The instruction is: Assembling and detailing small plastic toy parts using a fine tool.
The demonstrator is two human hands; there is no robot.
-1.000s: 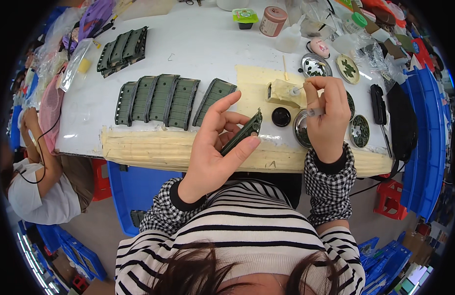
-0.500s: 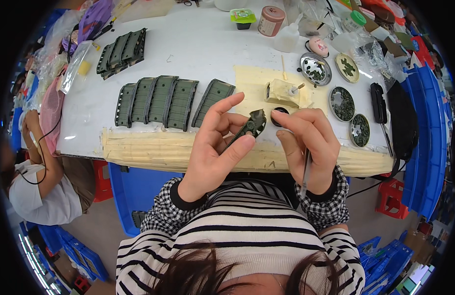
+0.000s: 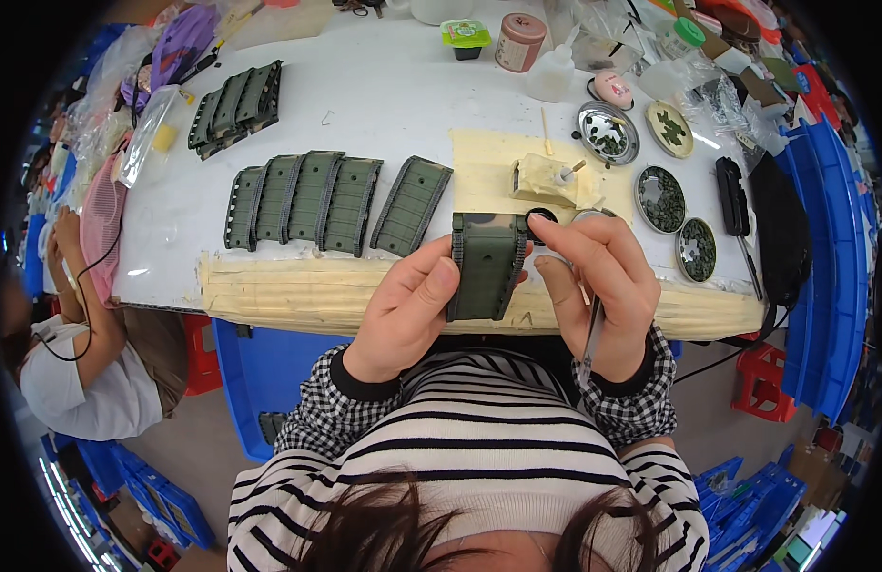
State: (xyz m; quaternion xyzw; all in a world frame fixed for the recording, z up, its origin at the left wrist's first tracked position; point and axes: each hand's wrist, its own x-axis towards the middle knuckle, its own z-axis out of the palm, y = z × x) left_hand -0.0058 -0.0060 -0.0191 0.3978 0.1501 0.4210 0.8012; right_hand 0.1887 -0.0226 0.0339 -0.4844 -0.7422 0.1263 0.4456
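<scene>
My left hand [image 3: 399,310] grips a dark green panel [image 3: 486,272] by its left edge, thumb on the near face. The panel has ribbed dark side edges, a small round stud and a camouflage strip at its top. My right hand [image 3: 620,286] is closed round a slim metal tool [image 3: 591,334], which points down along the palm. Its index fingertip is at the panel's upper right corner; whether it touches I cannot tell. Behind the panel lies a small dark round cap [image 3: 539,215], partly hidden by the fingers. A taped block [image 3: 541,178] stands just beyond.
A row of green panels [image 3: 303,205] and a single panel [image 3: 410,205] lie to the left, a stack [image 3: 236,107] farther back. Round dishes of small dark green parts [image 3: 661,198] stand at right, near a squeeze bottle [image 3: 552,76]. Another person [image 3: 93,353] sits at left.
My left hand has turned the panel from a tilted, edge-on position to its broad face, and its raised fingers have folded behind it. My right hand has hardly moved.
</scene>
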